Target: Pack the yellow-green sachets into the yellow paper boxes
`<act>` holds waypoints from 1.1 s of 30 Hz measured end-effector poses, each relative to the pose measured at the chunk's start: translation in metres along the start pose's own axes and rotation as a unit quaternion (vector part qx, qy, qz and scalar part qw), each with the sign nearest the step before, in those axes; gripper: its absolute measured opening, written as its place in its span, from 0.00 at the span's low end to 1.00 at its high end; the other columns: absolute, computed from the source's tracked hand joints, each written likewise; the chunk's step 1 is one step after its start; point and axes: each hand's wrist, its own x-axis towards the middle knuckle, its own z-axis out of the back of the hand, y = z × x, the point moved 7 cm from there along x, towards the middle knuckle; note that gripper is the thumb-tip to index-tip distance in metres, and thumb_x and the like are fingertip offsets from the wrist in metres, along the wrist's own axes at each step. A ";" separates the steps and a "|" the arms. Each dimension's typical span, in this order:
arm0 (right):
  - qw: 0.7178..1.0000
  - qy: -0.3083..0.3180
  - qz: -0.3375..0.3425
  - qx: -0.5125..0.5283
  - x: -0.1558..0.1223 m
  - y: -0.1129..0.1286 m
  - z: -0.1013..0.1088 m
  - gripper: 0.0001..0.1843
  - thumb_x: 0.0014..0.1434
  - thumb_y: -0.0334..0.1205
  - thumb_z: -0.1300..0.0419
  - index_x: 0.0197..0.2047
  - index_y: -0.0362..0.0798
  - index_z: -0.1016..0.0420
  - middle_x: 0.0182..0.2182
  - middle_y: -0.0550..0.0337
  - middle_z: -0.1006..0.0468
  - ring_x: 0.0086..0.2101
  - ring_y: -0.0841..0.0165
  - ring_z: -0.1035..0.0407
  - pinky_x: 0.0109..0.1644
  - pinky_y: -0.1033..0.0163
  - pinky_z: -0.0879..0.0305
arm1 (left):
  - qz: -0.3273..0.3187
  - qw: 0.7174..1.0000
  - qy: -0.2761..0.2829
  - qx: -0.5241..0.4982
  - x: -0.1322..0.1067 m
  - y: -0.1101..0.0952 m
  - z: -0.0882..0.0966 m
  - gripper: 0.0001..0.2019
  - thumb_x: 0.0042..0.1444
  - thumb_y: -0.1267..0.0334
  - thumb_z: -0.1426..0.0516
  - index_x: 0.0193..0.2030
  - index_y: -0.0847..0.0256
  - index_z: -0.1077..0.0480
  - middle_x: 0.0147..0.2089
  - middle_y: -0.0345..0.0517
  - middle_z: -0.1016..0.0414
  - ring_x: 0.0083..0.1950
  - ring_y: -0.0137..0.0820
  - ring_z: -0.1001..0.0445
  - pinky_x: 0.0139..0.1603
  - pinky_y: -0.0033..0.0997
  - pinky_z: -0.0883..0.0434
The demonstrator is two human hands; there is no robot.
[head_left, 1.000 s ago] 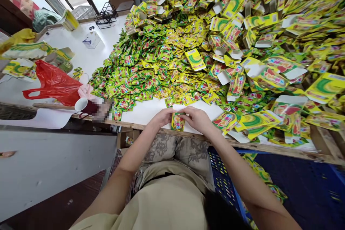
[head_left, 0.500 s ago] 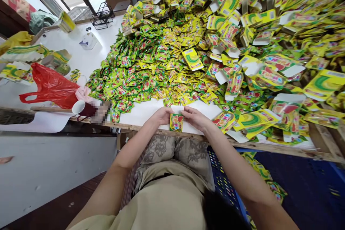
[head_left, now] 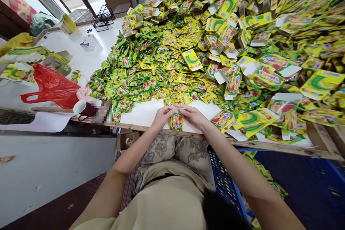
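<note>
A small yellow-green candy box [head_left: 176, 120] with a red fruit picture stands at the table's front edge between my two hands. My left hand [head_left: 163, 115] grips its upper left side, fingers bent round the top. My right hand [head_left: 193, 115] holds the upper right side, its fingertips meeting those of the left over the top end. The box's top flap is mostly covered by my fingers. Beyond my hands lies a heap of small green and yellow sachets [head_left: 140, 68]. Just right of my right hand rests another printed box [head_left: 223, 119].
Printed boxes [head_left: 272, 75] are piled at the right. At the left lie a red plastic bag [head_left: 54, 88], a dark mug [head_left: 85, 109] and, farther back, a black wire rack [head_left: 103, 18]. A blue crate [head_left: 223, 176] stands below the table's wooden front edge [head_left: 151, 128].
The white flap that stood up at the box's top is now down and under my fingers. My hands have drawn closer together over it.
</note>
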 end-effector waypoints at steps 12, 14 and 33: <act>0.961 -0.073 0.118 -0.238 -0.020 0.009 0.005 0.19 0.56 0.43 0.42 0.51 0.54 0.24 0.51 0.60 0.24 0.50 0.60 0.30 0.58 0.51 0.37 | -0.098 0.990 -0.032 0.092 -0.010 -0.004 -0.001 0.15 0.43 0.54 0.35 0.35 0.62 0.26 0.38 0.46 0.22 0.42 0.34 0.24 0.49 0.38 0.29; 0.960 -0.088 0.120 -0.237 -0.021 0.008 0.005 0.18 0.57 0.43 0.43 0.51 0.54 0.24 0.51 0.60 0.24 0.50 0.60 0.29 0.57 0.51 0.36 | -0.086 0.992 -0.025 0.091 -0.008 -0.002 0.000 0.16 0.42 0.54 0.35 0.35 0.62 0.26 0.37 0.45 0.22 0.41 0.34 0.24 0.49 0.39 0.29; 0.977 -0.061 0.046 -0.199 -0.002 0.015 0.014 0.23 0.50 0.55 0.38 0.39 0.45 0.18 0.26 0.59 0.20 0.26 0.67 0.29 0.29 0.64 0.30 | -0.039 0.994 -0.009 0.105 0.006 -0.017 0.003 0.15 0.40 0.55 0.34 0.30 0.65 0.24 0.27 0.42 0.24 0.29 0.27 0.28 0.33 0.29 0.31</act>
